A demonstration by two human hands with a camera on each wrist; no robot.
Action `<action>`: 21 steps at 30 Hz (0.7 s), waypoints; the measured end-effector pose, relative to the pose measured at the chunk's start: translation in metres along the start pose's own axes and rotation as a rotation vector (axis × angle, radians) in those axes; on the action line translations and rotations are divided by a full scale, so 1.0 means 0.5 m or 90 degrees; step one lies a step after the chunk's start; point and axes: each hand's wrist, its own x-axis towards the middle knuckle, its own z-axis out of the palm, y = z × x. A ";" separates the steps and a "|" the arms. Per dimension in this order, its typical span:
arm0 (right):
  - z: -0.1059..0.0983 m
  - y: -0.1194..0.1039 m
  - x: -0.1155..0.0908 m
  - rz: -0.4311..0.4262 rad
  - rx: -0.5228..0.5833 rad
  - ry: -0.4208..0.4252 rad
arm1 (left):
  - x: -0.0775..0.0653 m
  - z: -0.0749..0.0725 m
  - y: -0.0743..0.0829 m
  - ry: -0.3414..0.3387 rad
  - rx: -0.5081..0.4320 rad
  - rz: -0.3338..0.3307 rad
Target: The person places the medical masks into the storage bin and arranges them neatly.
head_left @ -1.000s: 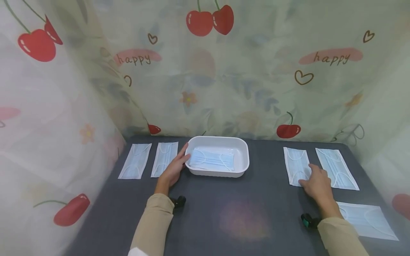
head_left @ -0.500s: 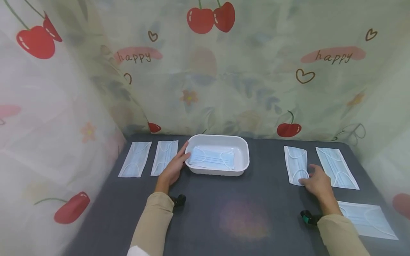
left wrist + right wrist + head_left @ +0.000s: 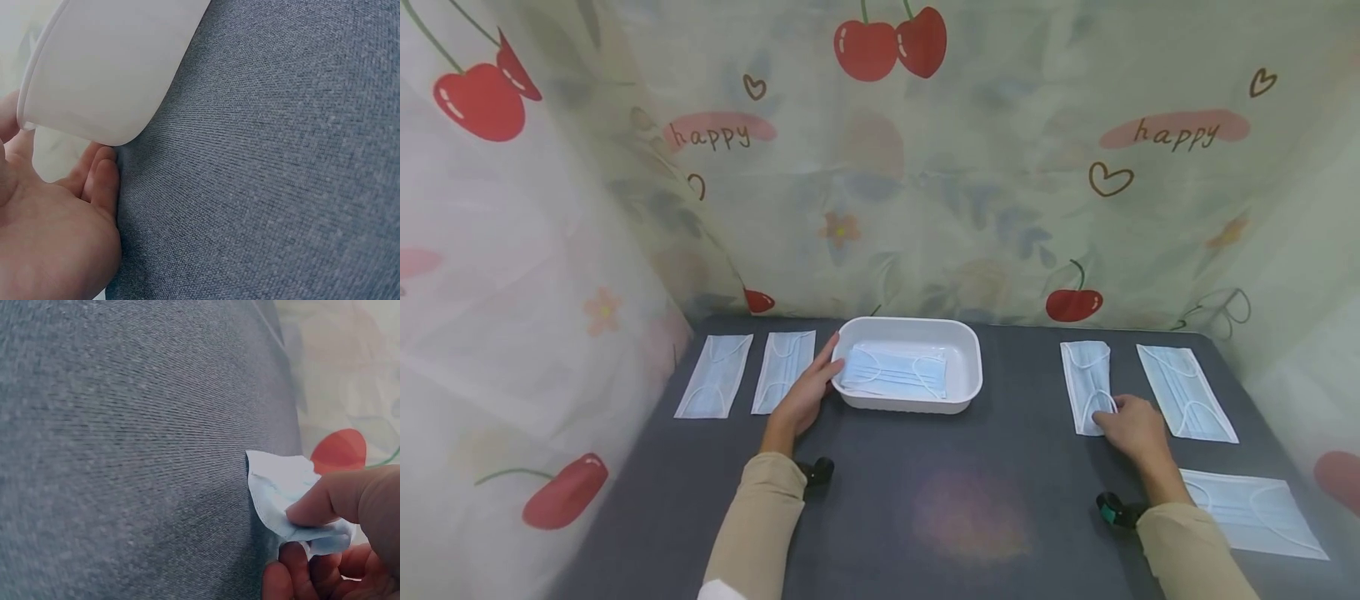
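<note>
My left hand point(image 3: 805, 400) holds the left end of a white plastic tray point(image 3: 917, 407), thumb over the rim and fingers along the outside. Inside the tray lie light-blue disposable face masks point(image 3: 891, 372), stacked flat. At the right, my right hand point(image 3: 1137, 429) pinches the near end of a face mask point(image 3: 1084, 375) between thumb and fingers. In the right wrist view this mask point(image 3: 275, 487) bends up under the thumb, its near edge off the table. Against the table, the lower fingers point(image 3: 103, 181) of my left hand show beneath the tray wall.
Two masks lie left of the tray, an outer mask point(image 3: 713, 377) and an inner mask point(image 3: 781, 375). Beyond my right hand is another mask point(image 3: 1187, 392), and one lies crosswise beside my right forearm point(image 3: 1262, 517). A printed curtain point(image 3: 970, 208) encloses the dark table point(image 3: 880, 500).
My right hand has shifted slightly left and now pinches the mask's near end, whose right edge has drawn inward. The left hand and tray have stayed in place.
</note>
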 end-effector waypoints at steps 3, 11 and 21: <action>0.003 -0.002 -0.002 0.012 0.025 0.003 | 0.001 0.000 -0.001 0.006 -0.003 -0.008; 0.004 -0.010 -0.011 0.038 0.062 0.011 | -0.003 -0.001 0.004 0.002 -0.002 0.001; 0.021 -0.010 -0.016 0.061 0.164 0.091 | -0.004 0.000 0.001 -0.004 -0.004 0.005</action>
